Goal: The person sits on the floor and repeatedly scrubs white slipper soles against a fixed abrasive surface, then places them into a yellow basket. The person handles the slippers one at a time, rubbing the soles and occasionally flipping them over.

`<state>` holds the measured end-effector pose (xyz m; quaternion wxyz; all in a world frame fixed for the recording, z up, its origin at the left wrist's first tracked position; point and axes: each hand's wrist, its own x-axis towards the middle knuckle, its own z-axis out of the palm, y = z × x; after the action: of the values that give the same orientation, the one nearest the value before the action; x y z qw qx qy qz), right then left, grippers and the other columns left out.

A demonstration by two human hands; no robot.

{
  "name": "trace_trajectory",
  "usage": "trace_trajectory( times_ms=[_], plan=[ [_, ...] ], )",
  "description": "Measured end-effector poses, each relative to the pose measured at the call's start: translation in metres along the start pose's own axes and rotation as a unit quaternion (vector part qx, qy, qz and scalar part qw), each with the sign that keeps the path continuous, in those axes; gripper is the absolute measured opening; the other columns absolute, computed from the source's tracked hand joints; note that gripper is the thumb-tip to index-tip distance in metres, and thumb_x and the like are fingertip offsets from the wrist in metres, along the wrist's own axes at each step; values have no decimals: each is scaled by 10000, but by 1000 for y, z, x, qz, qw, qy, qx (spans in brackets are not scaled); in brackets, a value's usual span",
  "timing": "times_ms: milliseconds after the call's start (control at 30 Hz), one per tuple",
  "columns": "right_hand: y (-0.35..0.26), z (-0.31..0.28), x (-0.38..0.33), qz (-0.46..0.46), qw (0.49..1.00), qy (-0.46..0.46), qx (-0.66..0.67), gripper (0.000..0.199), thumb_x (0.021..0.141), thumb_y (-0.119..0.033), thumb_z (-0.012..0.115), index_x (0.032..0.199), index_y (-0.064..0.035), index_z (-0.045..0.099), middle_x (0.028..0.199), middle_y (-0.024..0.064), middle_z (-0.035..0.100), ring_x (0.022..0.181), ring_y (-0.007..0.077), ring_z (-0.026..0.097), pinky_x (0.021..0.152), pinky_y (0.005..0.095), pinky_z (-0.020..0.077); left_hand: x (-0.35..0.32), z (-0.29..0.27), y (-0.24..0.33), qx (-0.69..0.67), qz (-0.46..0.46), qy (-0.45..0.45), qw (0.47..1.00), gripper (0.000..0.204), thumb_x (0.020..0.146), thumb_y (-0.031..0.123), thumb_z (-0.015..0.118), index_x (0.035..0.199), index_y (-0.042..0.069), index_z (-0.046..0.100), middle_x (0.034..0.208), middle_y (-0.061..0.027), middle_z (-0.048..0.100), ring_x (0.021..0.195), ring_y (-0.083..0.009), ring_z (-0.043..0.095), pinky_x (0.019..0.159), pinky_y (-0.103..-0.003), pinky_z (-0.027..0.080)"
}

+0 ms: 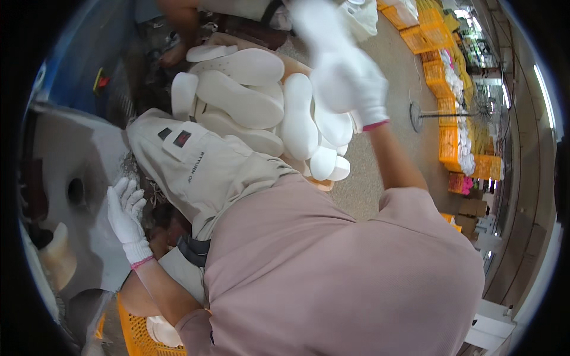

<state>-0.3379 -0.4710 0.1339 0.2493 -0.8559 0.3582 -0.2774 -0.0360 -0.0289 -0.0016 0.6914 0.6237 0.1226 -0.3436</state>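
My left hand (pixel 126 213), in a white knit glove with a pink cuff edge, is open with its fingers stretched out. It is beside a grey machine panel (pixel 98 160) with a round dark hole, and nothing shows in it. My right hand (pixel 362 89), gloved the same way, is raised at the upper right and smeared by motion. Its fingers are closed on a white shoe sole (pixel 320 26), also blurred, whose far end reaches the top edge. Below and left of it lies a heap of white shoe soles (pixel 240 98), stacked loosely over one another.
A cream sole-shaped piece (pixel 58 255) rests against the machine at left. An orange crate (pixel 133 332) with white pieces stands at lower left. Several orange crates (pixel 448 142) line the right, near a stand fan (pixel 415 115). Another person's arm (pixel 181 26) shows at the top.
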Motion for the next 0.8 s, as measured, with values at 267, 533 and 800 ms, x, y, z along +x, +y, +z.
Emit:
trace_trajectory(
  times_ms=[267, 533, 800],
  plan=[
    [268, -76, -29, 267, 940, -137, -164, 803, 844, -374, 830, 1552, -148, 527, 1308, 195, 719, 1243, 327, 682, 1081, 406, 516, 42, -2, -4, 166, -31, 56, 984, 589, 1101, 469, 502, 1466, 12, 576, 1350, -135, 676, 1066, -202, 661, 920, -324, 530],
    [241, -24, 10, 80, 963, -93, -241, 622, 963, -329, 744, 1472, -26, 554, 1469, 204, 612, 1341, 321, 593, 1125, 415, 477, -161, -134, -29, 554, 353, 408, 634, 346, 1096, 202, 540, 1301, -36, 684, 1250, -121, 730, 1096, -215, 688, 979, -352, 536],
    [-30, 97, 101, -230, 946, -223, -51, 412, 1042, -136, 653, 1424, 18, 632, 1436, 184, 656, 1262, 278, 649, 1095, 362, 491, -247, -253, -185, 298, 38, 499, 813, 815, 887, 483, 778, 1481, -6, 511, 1333, -260, 667, 1217, -384, 663, 1041, -436, 517]
  ],
)
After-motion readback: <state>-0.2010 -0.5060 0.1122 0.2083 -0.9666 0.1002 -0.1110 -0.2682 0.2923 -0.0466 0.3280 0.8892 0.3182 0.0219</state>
